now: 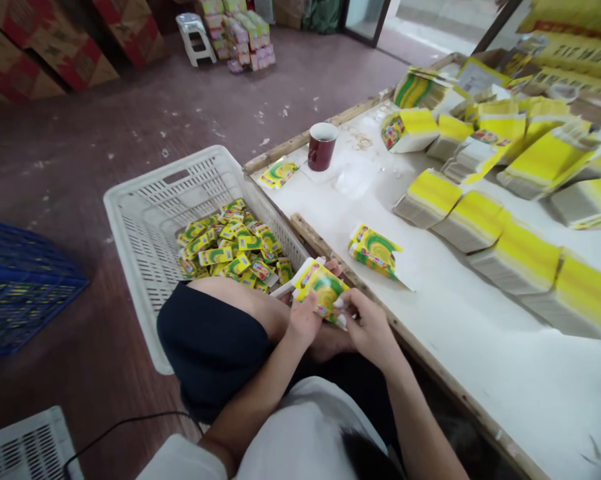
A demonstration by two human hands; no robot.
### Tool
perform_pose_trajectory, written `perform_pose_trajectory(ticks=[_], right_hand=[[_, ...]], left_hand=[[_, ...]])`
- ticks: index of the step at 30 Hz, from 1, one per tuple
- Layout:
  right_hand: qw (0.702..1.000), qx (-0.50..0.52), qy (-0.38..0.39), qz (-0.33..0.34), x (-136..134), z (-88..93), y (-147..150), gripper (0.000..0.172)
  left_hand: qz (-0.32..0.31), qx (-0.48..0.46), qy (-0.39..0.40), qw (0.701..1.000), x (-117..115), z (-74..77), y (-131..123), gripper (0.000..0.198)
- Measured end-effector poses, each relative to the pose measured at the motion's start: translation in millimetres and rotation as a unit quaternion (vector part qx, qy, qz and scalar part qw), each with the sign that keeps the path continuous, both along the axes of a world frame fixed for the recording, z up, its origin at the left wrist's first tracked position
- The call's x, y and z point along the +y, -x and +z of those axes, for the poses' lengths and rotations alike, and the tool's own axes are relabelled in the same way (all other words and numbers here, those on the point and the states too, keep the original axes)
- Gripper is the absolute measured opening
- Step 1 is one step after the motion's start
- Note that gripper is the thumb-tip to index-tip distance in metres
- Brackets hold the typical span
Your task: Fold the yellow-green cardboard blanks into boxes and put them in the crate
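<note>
Above my lap, a yellow and green printed carton is held between both hands. My left hand grips its left side, with the thumb on the printed face and fingers behind it. At the carton's lower right end are the pinched fingers of my right hand. A similar carton with open flaps lies on the white table just beyond my hands. To the left, a white plastic crate holds several small yellow-green boxes.
A dark red mug stands near the table's wooden edge, beside a flat yellow packet. Rows of stacked yellow cartons cover the table's right side. A blue crate is at the far left; a white stool stands behind.
</note>
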State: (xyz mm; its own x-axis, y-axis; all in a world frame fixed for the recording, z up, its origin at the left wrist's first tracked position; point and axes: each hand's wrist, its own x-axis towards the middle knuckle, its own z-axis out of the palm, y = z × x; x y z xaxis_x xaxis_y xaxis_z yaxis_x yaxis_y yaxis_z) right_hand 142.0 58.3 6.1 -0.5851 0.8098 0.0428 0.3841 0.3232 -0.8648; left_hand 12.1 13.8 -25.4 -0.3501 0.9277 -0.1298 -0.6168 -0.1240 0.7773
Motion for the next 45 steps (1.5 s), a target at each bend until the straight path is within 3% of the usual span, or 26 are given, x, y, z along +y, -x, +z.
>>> perform_pose_trajectory(ticks=[2,7,14,20,24,29,32,35,40,45], right_hand=[[0.998,0.039,0.048,0.014,-13.2,-6.3,8.2,0.008],[0.984,0.112,0.129,-0.047,-29.0,-17.9,14.3,0.008],[0.965,0.155,0.187,-0.095,-35.3,-14.7,15.1,0.014],[0.936,0.204,0.273,-0.086,-28.5,-9.9,9.7,0.033],[0.952,0.179,0.234,-0.085,-32.2,-9.3,7.2,0.031],[0.964,0.155,0.203,-0.072,-37.4,-10.9,7.1,0.03],[0.97,0.131,0.199,-0.05,-41.8,-12.6,9.9,0.031],[0.975,0.107,0.195,-0.021,-42.9,-14.4,14.1,0.035],[0.981,0.121,0.124,-0.083,-27.3,-20.9,7.3,0.025],[0.99,0.078,0.018,-0.115,-5.2,-19.6,-22.2,0.007]], left_hand=[[0.002,0.01,0.023,1.0,-0.4,5.2,1.7,0.069],[-0.001,0.02,0.094,0.995,0.4,9.3,1.4,0.07],[0.059,0.02,0.073,0.995,-1.4,-2.3,-6.4,0.066],[0.043,0.105,0.093,0.989,-10.9,-17.5,-4.9,0.068],[0.02,0.129,0.063,0.989,-15.9,-22.3,-5.6,0.066],[-0.028,0.095,0.054,0.994,-15.3,-10.0,-8.5,0.059],[0.006,0.032,0.064,0.997,-11.3,-5.3,-7.8,0.059],[0.057,0.034,0.071,0.995,-8.2,-6.9,-3.2,0.061],[0.071,0.055,0.078,0.993,-5.5,-11.4,1.4,0.083],[0.069,0.07,0.112,0.989,-2.6,-9.3,-1.3,0.048]])
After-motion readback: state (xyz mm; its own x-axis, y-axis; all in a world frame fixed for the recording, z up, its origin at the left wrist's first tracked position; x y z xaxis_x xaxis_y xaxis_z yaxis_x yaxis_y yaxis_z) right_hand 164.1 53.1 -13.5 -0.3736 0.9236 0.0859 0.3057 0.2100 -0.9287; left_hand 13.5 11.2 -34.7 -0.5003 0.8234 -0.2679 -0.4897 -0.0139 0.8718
